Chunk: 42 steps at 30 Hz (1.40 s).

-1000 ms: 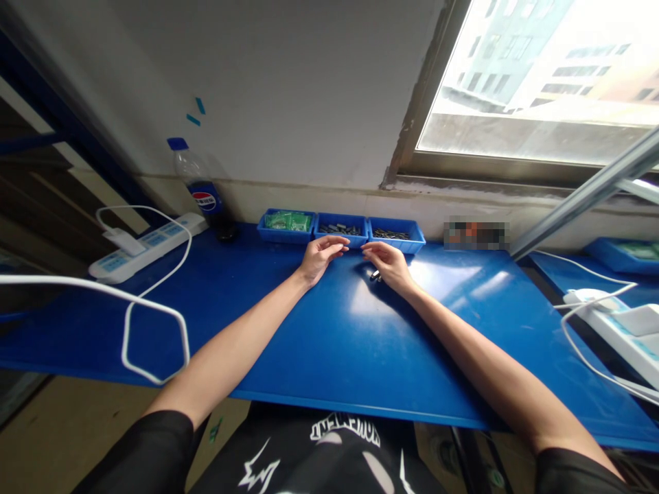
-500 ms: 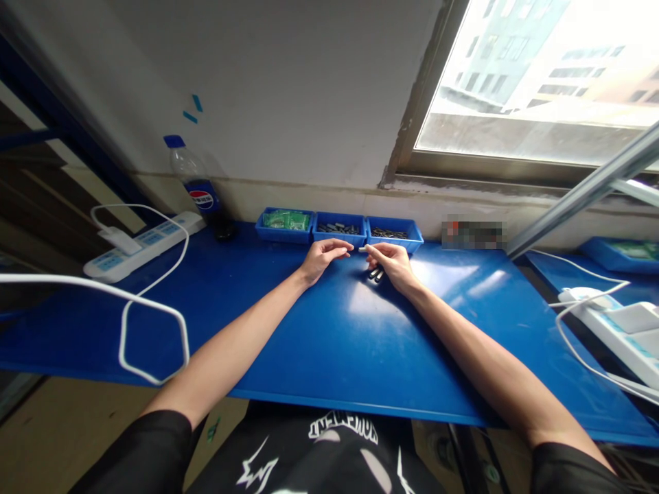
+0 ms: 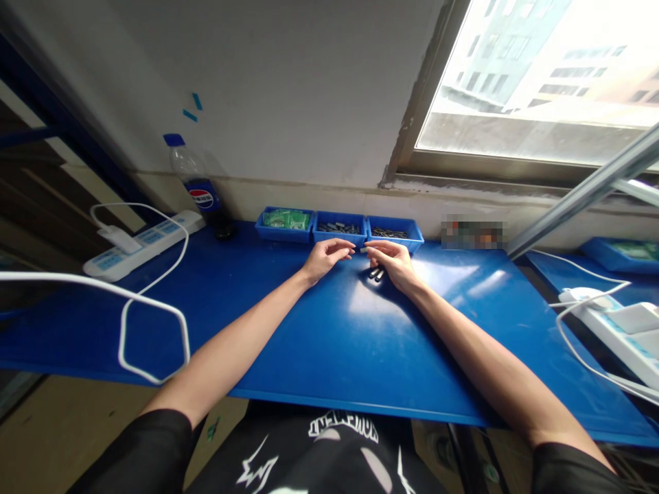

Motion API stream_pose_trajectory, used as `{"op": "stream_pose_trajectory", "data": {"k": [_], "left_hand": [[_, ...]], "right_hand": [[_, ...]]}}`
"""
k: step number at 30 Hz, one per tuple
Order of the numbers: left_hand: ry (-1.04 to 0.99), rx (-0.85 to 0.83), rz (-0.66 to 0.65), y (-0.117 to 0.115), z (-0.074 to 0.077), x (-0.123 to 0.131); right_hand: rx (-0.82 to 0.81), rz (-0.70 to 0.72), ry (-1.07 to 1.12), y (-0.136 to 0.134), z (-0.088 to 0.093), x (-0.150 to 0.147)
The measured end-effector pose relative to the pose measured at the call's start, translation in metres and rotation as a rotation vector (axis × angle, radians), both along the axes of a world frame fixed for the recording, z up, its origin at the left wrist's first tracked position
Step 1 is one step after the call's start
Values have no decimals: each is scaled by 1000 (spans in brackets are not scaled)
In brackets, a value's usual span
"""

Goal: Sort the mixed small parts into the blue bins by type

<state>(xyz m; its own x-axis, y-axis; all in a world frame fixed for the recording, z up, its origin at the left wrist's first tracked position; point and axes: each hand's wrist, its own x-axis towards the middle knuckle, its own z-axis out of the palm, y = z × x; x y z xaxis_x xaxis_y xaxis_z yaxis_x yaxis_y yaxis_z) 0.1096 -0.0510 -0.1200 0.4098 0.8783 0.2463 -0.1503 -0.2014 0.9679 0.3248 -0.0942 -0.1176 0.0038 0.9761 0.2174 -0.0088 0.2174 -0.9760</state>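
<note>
Power strip [image 3: 139,245]: white, far left on the blue table [image 3: 288,343], cord looping toward the near edge; same spot as a second ago.
Bottle [image 3: 193,180]: stands by the wall, left of the trays, unmoved.
Trays: three blue ones in a row at the wall: left tray [image 3: 286,226] with green pieces, middle tray [image 3: 340,230] and right tray [image 3: 395,233] with small dark parts.
Left hand [image 3: 324,258]: resting on the table just before the middle tray, fingers loosely curled and half open, holding nothing I can see; has barely shifted.
Right hand [image 3: 392,263]: just beside the left hand, fingertips pinched on a small pale piece, too small to identify; a second ago the hand was lower and flatter.
Metal pins [image 3: 376,274]: two dark short ones on the table, under the right hand's fingers; only one showed a second ago.
Change: hands have closed in toward each other, looks like parts being brought together.
</note>
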Motion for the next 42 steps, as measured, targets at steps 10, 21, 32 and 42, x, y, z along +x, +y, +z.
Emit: {"op": "stream_pose_trajectory", "data": {"k": [10,21,32,42], "left_hand": [[6,19,-33,0,-3,3],[24,-5,-108,0,-2,-1],[-8,14,-133,-3,5,-2],[-432,-272,47,5,4,-7]], "right_hand": [[31,99,-94,-2,3,-4],[16,169,-161,-9,9,-5],[-39,228,-159,-5,2,-7],[-25,200,-207,-4,5,-8]]}}
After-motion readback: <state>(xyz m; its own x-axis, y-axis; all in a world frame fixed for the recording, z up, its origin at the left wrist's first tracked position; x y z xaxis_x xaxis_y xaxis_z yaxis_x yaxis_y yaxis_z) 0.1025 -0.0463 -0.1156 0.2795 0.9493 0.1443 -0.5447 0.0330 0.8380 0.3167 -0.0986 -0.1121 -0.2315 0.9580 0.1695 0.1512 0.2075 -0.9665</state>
